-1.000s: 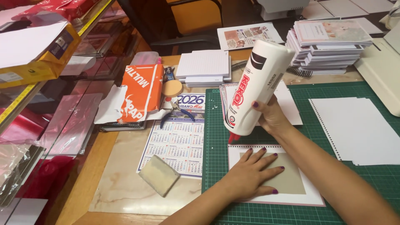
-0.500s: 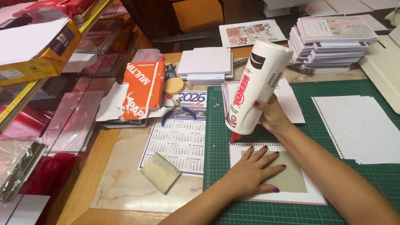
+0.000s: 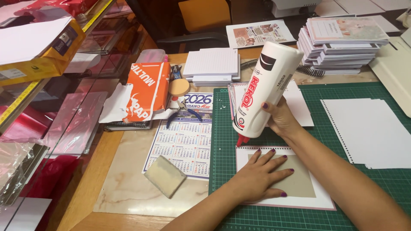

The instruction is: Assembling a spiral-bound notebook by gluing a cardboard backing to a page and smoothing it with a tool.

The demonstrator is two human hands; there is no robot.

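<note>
My right hand (image 3: pixel 280 117) grips a large white glue bottle (image 3: pixel 263 87), tipped nozzle-down, with its red tip just above the top left corner of a white sheet (image 3: pixel 323 196). My left hand (image 3: pixel 261 175) lies flat, fingers spread, on a grey cardboard rectangle (image 3: pixel 299 182) that sits on that sheet. Both rest on a green cutting mat (image 3: pixel 222 141).
A calendar sheet (image 3: pixel 184 141), a pale sponge block (image 3: pixel 165 175), blue-handled pliers (image 3: pixel 182 113) and a torn orange paper ream (image 3: pixel 143 92) lie to the left. White punched sheets (image 3: pixel 370 130) lie right. Stacks of booklets (image 3: pixel 342 40) and notepads (image 3: pixel 212 66) stand behind. Shelves (image 3: pixel 51 85) line the left.
The glue bottle's tip has stayed at the sheet's top left corner, shifting only slightly. My left hand remains flat on the cardboard.
</note>
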